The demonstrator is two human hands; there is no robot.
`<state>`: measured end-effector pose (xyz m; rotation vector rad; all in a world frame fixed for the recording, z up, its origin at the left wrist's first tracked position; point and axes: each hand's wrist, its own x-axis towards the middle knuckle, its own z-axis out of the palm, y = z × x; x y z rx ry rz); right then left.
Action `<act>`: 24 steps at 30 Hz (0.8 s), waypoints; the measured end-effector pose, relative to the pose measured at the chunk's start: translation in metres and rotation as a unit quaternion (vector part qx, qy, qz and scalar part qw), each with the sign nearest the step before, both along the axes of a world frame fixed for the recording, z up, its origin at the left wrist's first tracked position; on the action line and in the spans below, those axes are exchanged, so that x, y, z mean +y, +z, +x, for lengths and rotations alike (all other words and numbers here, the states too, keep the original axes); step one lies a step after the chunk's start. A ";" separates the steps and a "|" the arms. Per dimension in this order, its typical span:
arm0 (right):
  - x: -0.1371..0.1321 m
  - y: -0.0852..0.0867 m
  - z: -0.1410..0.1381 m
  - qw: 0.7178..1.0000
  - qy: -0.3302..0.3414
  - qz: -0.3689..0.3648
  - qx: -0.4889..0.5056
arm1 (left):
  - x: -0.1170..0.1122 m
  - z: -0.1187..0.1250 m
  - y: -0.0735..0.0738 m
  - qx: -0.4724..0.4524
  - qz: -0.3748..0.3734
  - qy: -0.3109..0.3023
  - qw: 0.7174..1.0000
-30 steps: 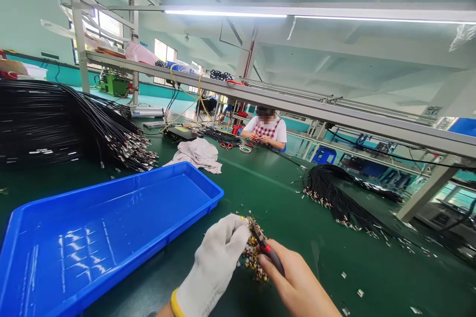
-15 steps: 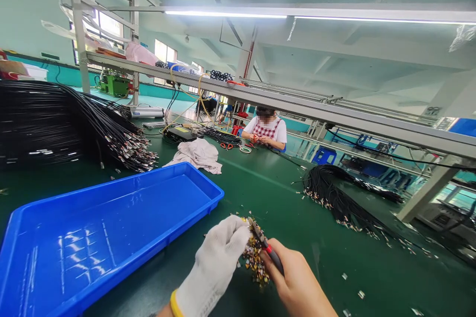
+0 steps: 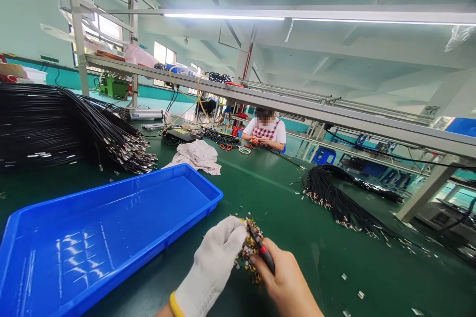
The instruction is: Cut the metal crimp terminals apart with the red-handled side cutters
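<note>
On green desk [image 3: 297, 230], blue tray [image 3: 122, 218] was set L of gloved L hand [image 3: 217, 245], pinched narrow, contents hidden. By bare R hand [image 3: 284, 270], pliers [image 3: 262, 249] were gripped, nudged L vs. 0.5 s ago; work prob. wasn't finished above scrap bits [image 3: 244, 253].

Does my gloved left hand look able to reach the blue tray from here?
Probably yes; the left hand is near the blue tray, with no obstacle visible between them, though its fingers are closed beside the pliers.
</note>
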<state>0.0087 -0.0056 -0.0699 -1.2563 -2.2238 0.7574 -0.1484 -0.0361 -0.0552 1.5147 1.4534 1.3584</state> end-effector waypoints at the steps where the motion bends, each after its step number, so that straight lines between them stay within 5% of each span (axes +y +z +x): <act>1: 0.000 -0.001 -0.001 1.000 0.001 0.001 0.017 | 0.000 0.000 -0.001 0.002 0.001 0.002 1.000; 3: -0.001 -0.002 -0.003 0.998 0.006 -0.026 0.062 | 0.001 0.000 -0.002 0.003 0.000 0.007 1.000; 5: -0.003 -0.002 -0.006 0.983 0.018 -0.128 0.134 | 0.001 0.000 -0.003 0.006 -0.005 0.014 1.000; 9: -0.008 -0.001 -0.010 0.903 0.056 -0.340 0.257 | 0.002 0.001 -0.004 0.024 -0.003 0.022 0.999; 12: -0.009 0.000 -0.010 0.923 0.029 -0.304 0.236 | 0.002 0.001 -0.006 0.045 -0.003 0.044 0.998; 16: -0.004 0.002 -0.003 0.990 -0.032 -0.088 0.108 | 0.002 -0.002 -0.016 0.051 0.037 0.081 0.995; 19: -0.003 0.004 0.000 0.998 -0.046 0.010 0.031 | 0.001 -0.003 -0.015 0.072 0.048 0.074 0.994; 22: -0.007 0.008 -0.001 0.998 -0.038 -0.003 0.042 | 0.001 -0.002 -0.008 0.079 0.023 0.049 0.995; 24: -0.010 0.008 -0.004 0.989 -0.023 -0.113 0.098 | 0.002 -0.003 -0.007 0.046 0.019 0.041 0.998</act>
